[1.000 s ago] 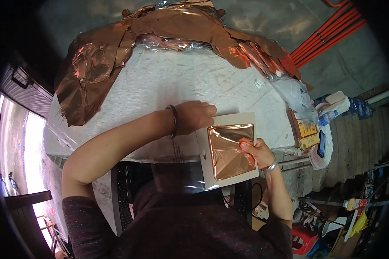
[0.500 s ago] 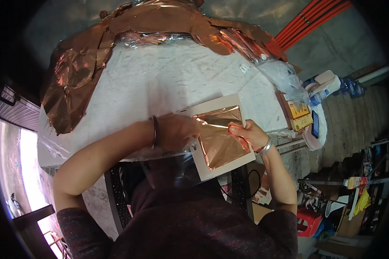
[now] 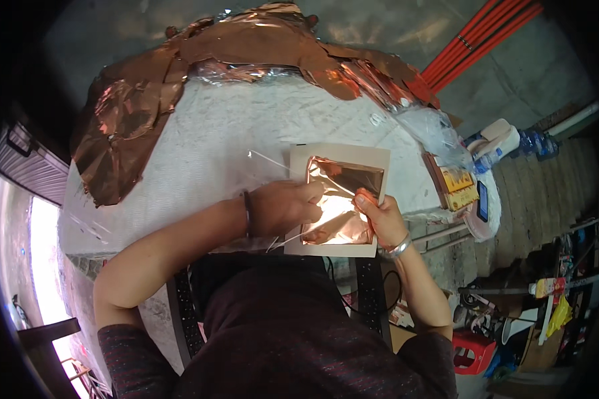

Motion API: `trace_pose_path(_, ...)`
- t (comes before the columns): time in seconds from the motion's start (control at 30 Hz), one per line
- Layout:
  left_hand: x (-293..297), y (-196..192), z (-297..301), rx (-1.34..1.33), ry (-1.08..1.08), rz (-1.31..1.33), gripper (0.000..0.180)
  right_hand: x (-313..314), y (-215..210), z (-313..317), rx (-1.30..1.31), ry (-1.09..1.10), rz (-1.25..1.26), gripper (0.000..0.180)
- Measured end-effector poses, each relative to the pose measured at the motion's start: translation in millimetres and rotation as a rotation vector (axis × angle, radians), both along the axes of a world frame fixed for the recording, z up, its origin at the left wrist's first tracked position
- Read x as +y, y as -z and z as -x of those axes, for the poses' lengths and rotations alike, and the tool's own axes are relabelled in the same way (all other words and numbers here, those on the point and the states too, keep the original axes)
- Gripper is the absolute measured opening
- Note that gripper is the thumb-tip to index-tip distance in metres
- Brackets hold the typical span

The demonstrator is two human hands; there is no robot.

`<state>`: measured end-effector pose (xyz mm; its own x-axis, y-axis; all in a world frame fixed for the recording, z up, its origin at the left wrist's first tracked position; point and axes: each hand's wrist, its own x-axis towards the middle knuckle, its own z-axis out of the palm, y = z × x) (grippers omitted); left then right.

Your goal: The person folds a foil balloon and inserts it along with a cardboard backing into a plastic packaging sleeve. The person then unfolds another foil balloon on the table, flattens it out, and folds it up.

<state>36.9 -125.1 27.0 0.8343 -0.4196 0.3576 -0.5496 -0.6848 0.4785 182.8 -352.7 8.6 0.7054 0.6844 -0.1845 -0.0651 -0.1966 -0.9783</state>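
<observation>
A cream card [image 3: 379, 159] carrying a square of shiny copper foil [image 3: 363, 176] is held above the near edge of the table. My right hand [image 3: 385, 219] is closed on the card's right side, its thumb pressed on the foil. At the card's left side, my left hand [image 3: 283, 207] has curled fingers that reach over the foil's left edge. Clear plastic film [image 3: 269, 159] shows as thin bright lines and creases around the left hand and card. Its full shape cannot be made out, and the left fingertips are partly hidden.
Crumpled copper foil sheets [image 3: 239, 43] drape along the table's far and left edges. Clear plastic bags [image 3: 429, 126] lie at the right, beside yellow boxes [image 3: 458, 186] and a phone [image 3: 482, 201]. A red stool [image 3: 472, 352] stands lower right; orange poles [image 3: 476, 43] lean at the back.
The card has turned more upright and moved slightly up. My left hand has moved right, over the foil's edge, with the film around it; the right hand keeps its hold.
</observation>
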Motion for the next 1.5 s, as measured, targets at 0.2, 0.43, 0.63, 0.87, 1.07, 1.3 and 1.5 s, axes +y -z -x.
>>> trace_pose_path(0.2, 20, 49, 15, -0.111, -0.159, -0.038, 0.024, 25, 18, 1, 0.095, -0.129, 0.048, 0.019)
trace_pose_path(0.43, 25, 44, 43, 0.121, -0.725, -0.126, 0.1, 54, 1, 1, 0.148, -0.152, 0.21, 0.022)
trace_pose_path(0.63, 33, 49, 47, 0.251, -0.671, -0.164, 0.109, 63, 3, -1, 0.191, -0.201, 0.265, 0.025)
trace_pose_path(0.87, 35, 37, 48, 0.24, -0.671, -0.127, 0.108, 74, 3, 19, 0.185, -0.152, 0.159, 0.025)
trace_pose_path(1.07, 26, 50, 55, 0.121, -0.553, -0.225, 0.1, 65, 3, 34, 0.2, -0.139, 0.253, 0.025)
trace_pose_path(1.3, 29, 48, 54, 0.129, -0.533, -0.28, 0.101, 57, -15, 39, 0.385, -0.096, 0.09, 0.018)
trace_pose_path(1.5, 26, 37, 57, 0.163, -0.501, -0.244, 0.101, 31, 1, 46, 0.469, -0.168, 0.182, 0.008)
